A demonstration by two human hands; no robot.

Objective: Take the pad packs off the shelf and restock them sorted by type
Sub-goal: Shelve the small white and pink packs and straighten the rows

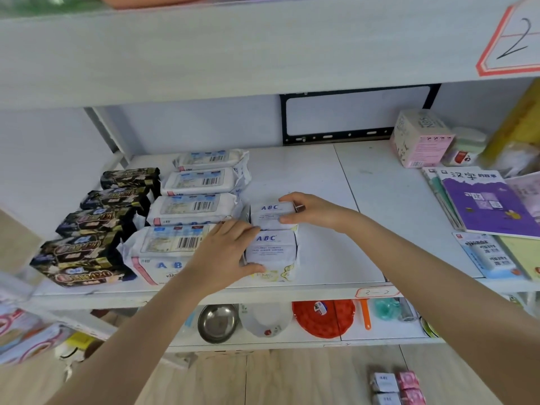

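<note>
1. Fingers (247, 227) of our left hand (225, 252) curl over the top left edge of the front ABC pack (271, 248), and the thumb lies along its lower front face. That's a firm grasp.
2. Our right hand (309, 210) has the rear ABC pack (270, 214), fingers over its far top edge and thumb on its near face. It stands directly behind the front ABC pack, touching it.
3. Both small white packs stand upright on the shelf (336, 235), the front ABC pack close to the shelf's front lip.
4. Just left of the front ABC pack we see a row of four long white packs (201, 182) running front to back, barcodes up. Our left wrist covers part of the nearest one.
5. Farther left of the front ABC pack, beyond the white row, sits a matching row of four black-and-gold packs (87, 249).
6. Well to the right of the front ABC pack lies a purple book (479, 200), with a pink box (420, 141) behind it.
7. Below the front ABC pack, on the lower shelf, we spot a steel bowl (217, 323) and a red plate (321, 317).
8. Down to the right of the front ABC pack, small white and pink packs (394, 387) lie on the floor.
</note>
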